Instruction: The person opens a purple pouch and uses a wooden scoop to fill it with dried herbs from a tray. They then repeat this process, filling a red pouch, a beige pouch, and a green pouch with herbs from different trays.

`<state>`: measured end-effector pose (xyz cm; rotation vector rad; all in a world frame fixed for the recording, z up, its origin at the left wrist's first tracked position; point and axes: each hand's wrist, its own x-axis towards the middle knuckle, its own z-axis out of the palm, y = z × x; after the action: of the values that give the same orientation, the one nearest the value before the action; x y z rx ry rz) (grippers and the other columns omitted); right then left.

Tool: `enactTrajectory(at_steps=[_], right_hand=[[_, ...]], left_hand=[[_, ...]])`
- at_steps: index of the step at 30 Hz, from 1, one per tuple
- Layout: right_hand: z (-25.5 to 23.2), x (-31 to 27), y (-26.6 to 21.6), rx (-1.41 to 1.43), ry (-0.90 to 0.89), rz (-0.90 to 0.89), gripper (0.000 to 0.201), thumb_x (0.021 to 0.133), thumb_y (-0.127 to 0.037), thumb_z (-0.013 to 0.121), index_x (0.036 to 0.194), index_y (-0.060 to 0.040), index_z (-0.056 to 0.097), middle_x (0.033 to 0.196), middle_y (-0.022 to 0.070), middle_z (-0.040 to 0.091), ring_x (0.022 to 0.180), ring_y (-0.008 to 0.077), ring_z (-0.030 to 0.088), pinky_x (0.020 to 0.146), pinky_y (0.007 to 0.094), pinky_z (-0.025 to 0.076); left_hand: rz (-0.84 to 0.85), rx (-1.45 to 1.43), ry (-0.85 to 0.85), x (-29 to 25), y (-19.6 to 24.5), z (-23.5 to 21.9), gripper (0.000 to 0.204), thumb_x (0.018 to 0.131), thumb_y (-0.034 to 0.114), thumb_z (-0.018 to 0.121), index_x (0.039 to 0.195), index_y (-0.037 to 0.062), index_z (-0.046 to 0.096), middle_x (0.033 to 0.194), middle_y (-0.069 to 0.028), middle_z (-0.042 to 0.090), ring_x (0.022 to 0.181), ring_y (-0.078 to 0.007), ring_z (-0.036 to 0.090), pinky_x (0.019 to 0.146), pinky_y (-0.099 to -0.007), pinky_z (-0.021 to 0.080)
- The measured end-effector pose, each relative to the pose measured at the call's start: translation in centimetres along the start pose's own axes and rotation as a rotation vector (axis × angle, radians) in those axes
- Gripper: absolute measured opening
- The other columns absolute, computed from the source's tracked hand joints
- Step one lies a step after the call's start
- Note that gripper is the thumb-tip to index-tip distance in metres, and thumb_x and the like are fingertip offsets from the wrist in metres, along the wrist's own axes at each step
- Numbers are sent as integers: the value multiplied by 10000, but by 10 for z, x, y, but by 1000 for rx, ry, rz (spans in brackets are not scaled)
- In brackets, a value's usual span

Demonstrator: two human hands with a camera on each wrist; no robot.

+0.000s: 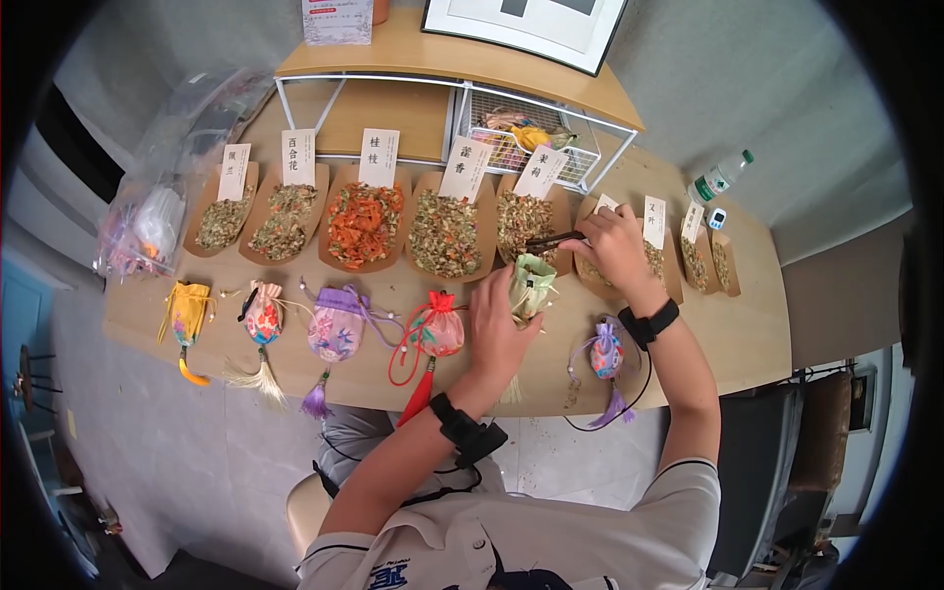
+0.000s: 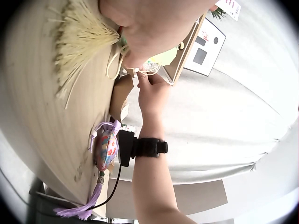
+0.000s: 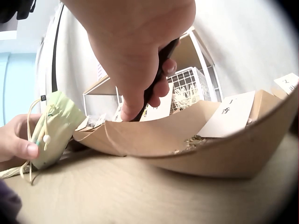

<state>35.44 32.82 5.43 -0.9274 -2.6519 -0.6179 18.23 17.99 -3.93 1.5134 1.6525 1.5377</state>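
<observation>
My left hand (image 1: 500, 332) grips a pale green drawstring pouch (image 1: 532, 285), its mouth open and facing up. In the right wrist view the pouch (image 3: 56, 130) leans a little, with cream cords and a white bead on its side. My right hand (image 1: 619, 248) holds a slim dark tool (image 1: 560, 239) by its handle; I cannot tell its exact kind. The tool's far end lies over the tray of dried herbs (image 1: 521, 221), just above the pouch mouth. A cream tassel (image 2: 84, 46) hangs below the left hand in the left wrist view.
More boat-shaped paper trays of dried herbs with labels, one orange (image 1: 364, 224), line the table's back. Finished-looking pouches lie in front: yellow (image 1: 190, 310), purple (image 1: 336, 329), red (image 1: 440, 329), and a small floral one (image 1: 606, 354). A bottle (image 1: 723, 179) stands right; a shelf (image 1: 462, 59) behind.
</observation>
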Motion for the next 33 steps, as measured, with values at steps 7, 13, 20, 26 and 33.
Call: enactTrajectory(at_steps=[7, 13, 20, 26, 33], right_hand=[[5, -7, -9, 35, 81, 60, 301, 781, -394, 810, 783, -101, 739, 711, 9, 660, 724, 193, 606, 727, 358, 385], [-5, -5, 0, 67, 178, 130, 312, 763, -411, 810, 731, -110, 736, 661, 7, 642, 696, 197, 595, 711, 351, 371], [-48, -8, -10, 293, 98, 111, 341, 770, -408, 825, 803, -76, 755, 705, 9, 654, 695, 196, 567, 753, 348, 353], [-43, -8, -7, 344, 28, 184, 372, 763, -432, 835, 824, -73, 759, 724, 32, 656, 720, 204, 570, 768, 353, 351], [1, 10, 20, 175, -62, 220, 403, 812, -477, 789, 841, -75, 767, 772, 82, 691, 749, 267, 607, 787, 382, 369]], left_hand=[[14, 1, 14, 0, 0, 0, 849, 681, 121, 890, 1421, 40, 480, 1333, -175, 549, 1238, -398, 509, 1060, -485, 434], [10, 4, 8, 1, 0, 0, 846, 686, 125, 887, 1421, 38, 479, 1336, -178, 546, 1237, -401, 507, 1060, -487, 433], [-24, -20, -14, 0, 2, -2, 862, 703, 96, 873, 1454, 47, 452, 1369, -184, 538, 1265, -406, 496, 1088, -491, 409], [-25, -15, -15, 1, 2, -2, 857, 704, 100, 873, 1450, 49, 454, 1369, -183, 537, 1267, -406, 496, 1087, -491, 411], [-30, -5, -18, 0, 3, -2, 850, 709, 111, 873, 1447, 57, 457, 1366, -179, 538, 1269, -400, 496, 1087, -489, 412]])
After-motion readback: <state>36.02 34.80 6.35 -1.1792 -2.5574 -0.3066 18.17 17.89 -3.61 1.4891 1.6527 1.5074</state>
